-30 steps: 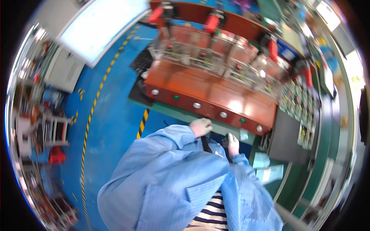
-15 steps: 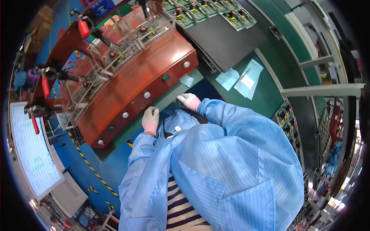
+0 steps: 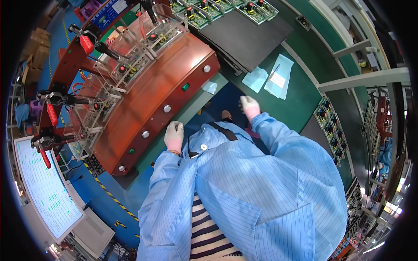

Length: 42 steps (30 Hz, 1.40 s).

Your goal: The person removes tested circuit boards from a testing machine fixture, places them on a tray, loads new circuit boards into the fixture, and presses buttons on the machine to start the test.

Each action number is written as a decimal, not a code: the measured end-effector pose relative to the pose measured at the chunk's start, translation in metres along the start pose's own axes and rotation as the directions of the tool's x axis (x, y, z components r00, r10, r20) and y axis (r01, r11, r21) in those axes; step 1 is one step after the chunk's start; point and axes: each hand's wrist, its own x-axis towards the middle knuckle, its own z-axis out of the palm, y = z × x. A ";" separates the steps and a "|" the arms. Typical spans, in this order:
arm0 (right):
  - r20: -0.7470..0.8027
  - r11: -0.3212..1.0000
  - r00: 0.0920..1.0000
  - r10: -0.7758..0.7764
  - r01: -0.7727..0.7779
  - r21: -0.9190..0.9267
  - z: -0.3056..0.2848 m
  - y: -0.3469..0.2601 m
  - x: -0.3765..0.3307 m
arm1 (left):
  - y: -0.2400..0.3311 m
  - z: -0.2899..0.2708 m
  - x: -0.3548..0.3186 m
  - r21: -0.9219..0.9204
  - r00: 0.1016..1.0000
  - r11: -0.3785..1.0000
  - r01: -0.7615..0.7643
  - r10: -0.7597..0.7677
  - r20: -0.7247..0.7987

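Observation:
My left hand (image 3: 174, 135), in a pale glove, has its fingers curled in beside the front edge of the bench. Nothing shows in it. It is nearest the red-brown test fixture (image 3: 152, 98), which has silver round buttons and green switches along its front. Over the gap right of the fixture is my right hand (image 3: 249, 107), also gloved, its fingers bent inward and no object visible in them. Light-blue sheets (image 3: 278, 78) lie on the green bench beyond it, with a pen (image 3: 275, 69) on them. Clear covers on the fixture enclose circuit boards (image 3: 153, 38).
Toggle clamps with red handles (image 3: 86, 44) stand along the fixture's far side. A black mat (image 3: 248, 37) lies behind, with several green circuit boards (image 3: 202, 15) at its far edge. At left is a lit monitor (image 3: 48, 187). More boards (image 3: 331, 130) stand at right.
My right hand has moved away from the bench edge, to the right. My left hand stays by the edge. The view has shifted slightly, and a shoe now shows below.

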 end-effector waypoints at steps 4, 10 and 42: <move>-0.182 0.974 0.960 0.211 -0.191 0.122 -0.056 0.032 -0.020 | -0.005 -0.002 0.000 -0.007 0.999 1.000 -0.025 0.025 0.028; -0.183 0.835 0.954 0.238 -0.297 -0.463 -0.122 0.060 -0.074 | -0.013 -0.005 0.005 -0.073 0.991 0.996 -0.050 0.058 0.118; -0.231 0.753 0.898 0.374 -0.440 -0.490 -0.124 0.049 -0.068 | -0.001 -0.013 0.009 0.037 0.979 0.995 -0.096 0.088 0.183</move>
